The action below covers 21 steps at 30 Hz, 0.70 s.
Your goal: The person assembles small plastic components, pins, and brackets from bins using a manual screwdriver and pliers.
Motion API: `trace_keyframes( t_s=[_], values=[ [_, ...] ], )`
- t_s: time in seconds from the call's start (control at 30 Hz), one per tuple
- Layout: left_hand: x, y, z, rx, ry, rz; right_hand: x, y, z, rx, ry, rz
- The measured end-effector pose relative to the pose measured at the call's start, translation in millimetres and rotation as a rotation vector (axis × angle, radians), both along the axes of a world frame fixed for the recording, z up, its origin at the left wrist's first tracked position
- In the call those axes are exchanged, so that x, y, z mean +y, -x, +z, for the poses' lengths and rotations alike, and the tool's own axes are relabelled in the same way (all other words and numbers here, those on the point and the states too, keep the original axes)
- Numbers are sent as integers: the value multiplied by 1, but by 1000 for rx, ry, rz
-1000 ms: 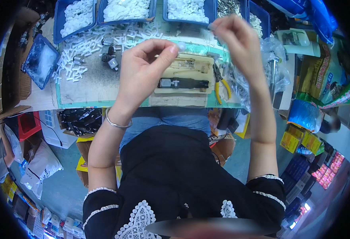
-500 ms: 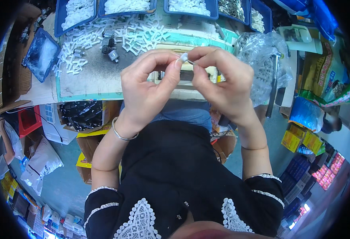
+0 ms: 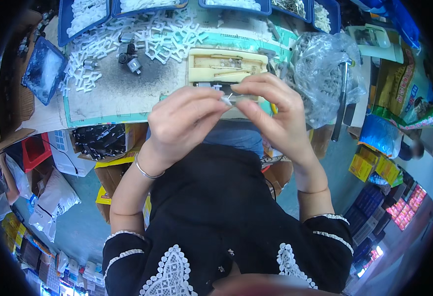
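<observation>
My left hand (image 3: 184, 118) is closed, its thumb and fingertips pinching a small white plastic part (image 3: 225, 100) with a thin metal pin (image 3: 230, 96) sticking out of it. Just to the right, my right hand (image 3: 278, 111) has its thumb and forefinger spread apart around the pin, gripping nothing that I can see. Beyond the hands lies a cream-coloured fixture (image 3: 194, 75) with a long recess and small metal pieces in it. A dark piece with a white fitting (image 3: 216, 86) shows at its near side, partly hidden by my fingers.
Many white forked plastic parts (image 3: 164, 47) are spread across the table (image 3: 113, 98), with small metal motors (image 3: 134, 65) among them. Blue bins (image 3: 248, 9) line the back. A clear plastic bag (image 3: 320, 84) and a dark bar (image 3: 342, 93) are at right; a blue tray (image 3: 44, 71) leans at left.
Both hands have come down nearer my body, uncovering the fixture. My right fingers have parted from the pin, while the white part stays in my left hand.
</observation>
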<state>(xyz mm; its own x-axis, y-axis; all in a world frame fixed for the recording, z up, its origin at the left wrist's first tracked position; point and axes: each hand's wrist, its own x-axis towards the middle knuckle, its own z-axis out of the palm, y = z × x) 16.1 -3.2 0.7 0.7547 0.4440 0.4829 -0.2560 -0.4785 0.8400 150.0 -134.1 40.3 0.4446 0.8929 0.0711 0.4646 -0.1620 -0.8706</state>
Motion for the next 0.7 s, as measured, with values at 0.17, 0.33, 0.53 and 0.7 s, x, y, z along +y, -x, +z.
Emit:
trace_keyframes(
  t_s=[0.17,0.33,0.53,0.7],
  values=[
    [-8,7,-13,2,-346,-20,-12,9,-14,-237,-20,21],
    [-14,4,-23,66,-469,36,-8,4,-33,-552,-20,68],
    [-19,7,-25,263,-546,148,-4,-7,-52,-702,27,130],
    [-28,11,-35,331,-644,93,-1,-8,-47,-634,59,143]
  ],
)
